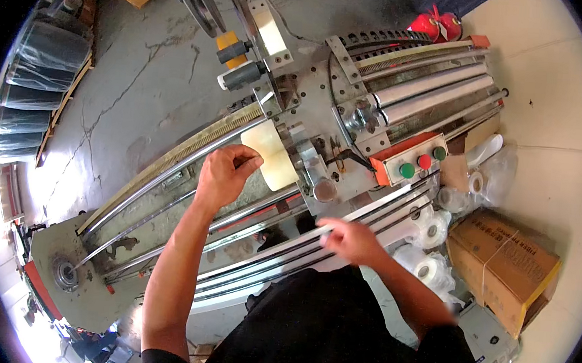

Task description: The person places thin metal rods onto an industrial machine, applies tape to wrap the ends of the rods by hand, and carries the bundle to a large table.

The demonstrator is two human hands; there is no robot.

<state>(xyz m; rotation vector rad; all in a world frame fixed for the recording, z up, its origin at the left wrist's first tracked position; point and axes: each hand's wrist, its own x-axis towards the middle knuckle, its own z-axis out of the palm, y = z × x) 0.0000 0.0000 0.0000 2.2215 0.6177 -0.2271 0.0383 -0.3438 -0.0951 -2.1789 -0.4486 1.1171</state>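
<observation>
A small cream-coloured sheet (278, 159) lies on the machine carriage, just left of a metal block with a round knob (325, 190). My left hand (227, 174) is closed in a pinch at the sheet's near left part, with the fingertips against it. The curled fingers hide that part of the sheet. To the right and nearer my body, my right hand (351, 242) hovers above the front rails (286, 252). Its fingers are slightly blurred and apart, with nothing visible in them.
An orange control box (410, 159) with green and red buttons sits right of the carriage. Metal rods (170, 166) run to the left end. Plastic-wrapped rolls (427, 265) and a cardboard box (501, 263) stand at right. Fire extinguishers (437, 26) are at the back.
</observation>
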